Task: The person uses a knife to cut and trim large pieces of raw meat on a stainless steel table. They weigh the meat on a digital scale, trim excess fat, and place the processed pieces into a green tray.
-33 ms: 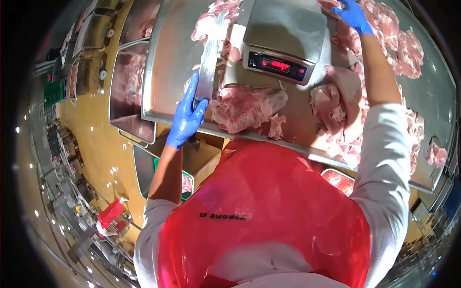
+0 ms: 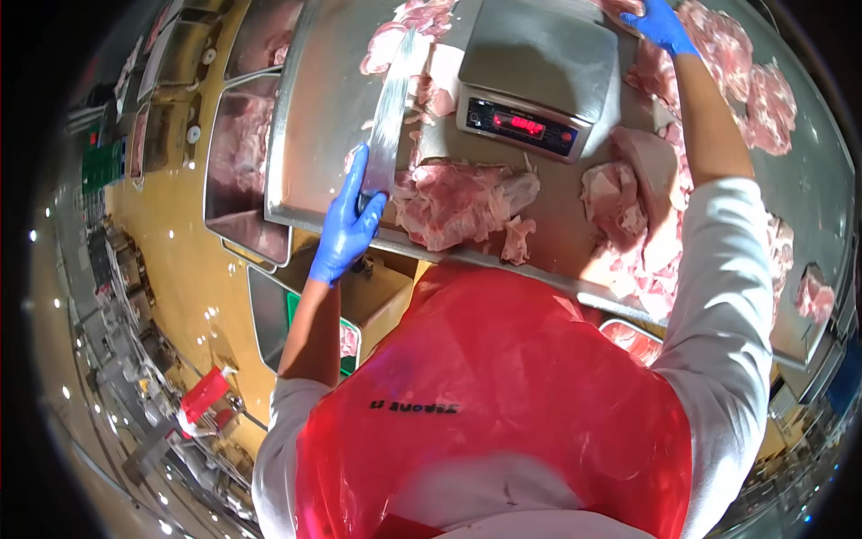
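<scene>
My left hand [image 2: 346,229], in a blue glove, is closed around the dark handle of a broad-bladed knife [image 2: 389,117]. The blade points away from me, flat over the steel table and close to pale meat scraps. To its right lies a large piece of raw meat [image 2: 462,202], with a small scrap [image 2: 518,241] beside it. My right hand [image 2: 662,25], also gloved in blue, reaches to the far right, past the scale [image 2: 539,58]. Its fingers close on a piece of raw meat [image 2: 616,7], partly cut off by the picture's edge.
The steel table [image 2: 310,126] has a raised rim. More raw meat [image 2: 718,45] spreads along the right, and a pile [image 2: 633,207] sits near my right forearm. Metal tubs with meat [image 2: 238,135] stand left of the table. Farther left, a person in red [image 2: 205,395] stands on the yellowish floor.
The scale's lit display reads differently. My right hand has shifted very slightly at the far edge; my left hand and the knife have hardly moved.
</scene>
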{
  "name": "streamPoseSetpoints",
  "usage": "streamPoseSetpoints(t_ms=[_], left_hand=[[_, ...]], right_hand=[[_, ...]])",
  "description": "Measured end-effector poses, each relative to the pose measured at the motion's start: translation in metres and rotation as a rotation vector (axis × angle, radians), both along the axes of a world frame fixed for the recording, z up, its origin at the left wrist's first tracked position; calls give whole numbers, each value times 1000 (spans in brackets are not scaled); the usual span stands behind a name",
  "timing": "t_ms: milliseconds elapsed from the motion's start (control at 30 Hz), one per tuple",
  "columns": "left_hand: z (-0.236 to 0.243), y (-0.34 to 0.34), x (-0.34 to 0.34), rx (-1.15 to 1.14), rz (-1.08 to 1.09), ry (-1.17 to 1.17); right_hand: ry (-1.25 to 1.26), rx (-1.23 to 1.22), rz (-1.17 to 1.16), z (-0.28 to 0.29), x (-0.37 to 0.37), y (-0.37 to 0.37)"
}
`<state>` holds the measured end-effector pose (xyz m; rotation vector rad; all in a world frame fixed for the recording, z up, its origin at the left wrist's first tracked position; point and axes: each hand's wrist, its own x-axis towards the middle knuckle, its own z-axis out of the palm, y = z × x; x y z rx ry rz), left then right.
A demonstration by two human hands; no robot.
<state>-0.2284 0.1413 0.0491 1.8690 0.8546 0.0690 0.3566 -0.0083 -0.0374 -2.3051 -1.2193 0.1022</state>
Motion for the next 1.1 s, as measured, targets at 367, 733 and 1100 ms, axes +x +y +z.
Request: streamPoseSetpoints(t_ms=[367,733,1100], left_hand=[[-23,-29,-61,-30,445,114],[-24,14,11,-144,312,8],[-34,6,-25,-141,243,-164]], right_hand=[[-233,-525,18,-62,60,143],[407,-106,-240,-35,24,98],[365,61,149,80,-59,7]])
